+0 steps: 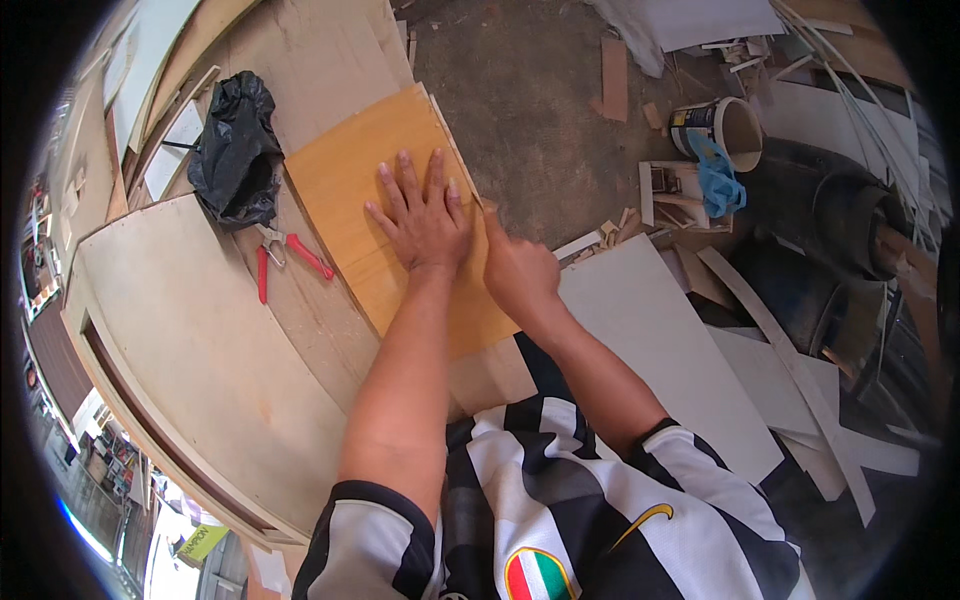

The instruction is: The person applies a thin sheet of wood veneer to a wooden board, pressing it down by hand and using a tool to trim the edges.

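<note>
My left hand [423, 222] lies flat, fingers apart, on a yellow-tan wooden board [347, 173]. The board has a thin pale strip along its right edge and rests on larger plywood [320, 50]. My right hand [522, 268] is closed at that right edge, its index finger pointing along it; what it holds, if anything, is hidden. Left of the board are red-handled pliers [322, 267] and a crumpled black plastic bag [232, 145].
A curved wooden panel [190, 330] fills the left. A white board [650, 350] and offcuts [730, 270] lie at right. Farther back are a bucket [741, 140] with blue plastic, a small wooden box [668, 195], dark rounded objects [820, 230] and the concrete floor [510, 90].
</note>
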Demonstrator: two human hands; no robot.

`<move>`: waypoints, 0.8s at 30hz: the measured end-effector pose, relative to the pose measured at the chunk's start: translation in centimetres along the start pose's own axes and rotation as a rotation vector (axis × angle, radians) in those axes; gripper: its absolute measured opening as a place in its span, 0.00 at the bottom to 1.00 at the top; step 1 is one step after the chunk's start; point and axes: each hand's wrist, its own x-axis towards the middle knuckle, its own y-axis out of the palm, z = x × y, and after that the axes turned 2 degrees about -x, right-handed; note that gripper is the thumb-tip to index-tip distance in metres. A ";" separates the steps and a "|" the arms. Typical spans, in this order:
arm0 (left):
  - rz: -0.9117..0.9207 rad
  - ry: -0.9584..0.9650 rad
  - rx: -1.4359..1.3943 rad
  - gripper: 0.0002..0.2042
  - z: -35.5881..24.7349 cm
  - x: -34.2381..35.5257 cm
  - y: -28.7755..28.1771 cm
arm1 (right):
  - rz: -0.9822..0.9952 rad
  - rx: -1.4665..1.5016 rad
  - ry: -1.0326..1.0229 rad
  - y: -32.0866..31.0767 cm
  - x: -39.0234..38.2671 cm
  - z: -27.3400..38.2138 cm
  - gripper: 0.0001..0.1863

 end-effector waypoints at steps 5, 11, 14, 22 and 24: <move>0.036 0.000 0.020 0.27 -0.3 0.3 -0.3 | -0.060 -0.017 -0.005 0.8 1.7 0.2 0.27; 0.075 -0.007 0.042 0.29 -0.1 0.1 -0.6 | 0.084 -0.046 0.020 -0.6 -1.5 0.6 0.29; 0.083 0.008 0.035 0.29 -0.2 0.4 -0.3 | -0.057 -0.022 -0.027 1.7 2.0 0.2 0.29; 0.014 0.019 -0.001 0.28 0.0 0.2 0.0 | 0.025 -0.052 -0.003 1.6 1.5 0.7 0.33; -0.023 0.042 0.003 0.28 -0.2 0.3 0.0 | -0.018 -0.074 0.003 1.5 1.0 0.4 0.33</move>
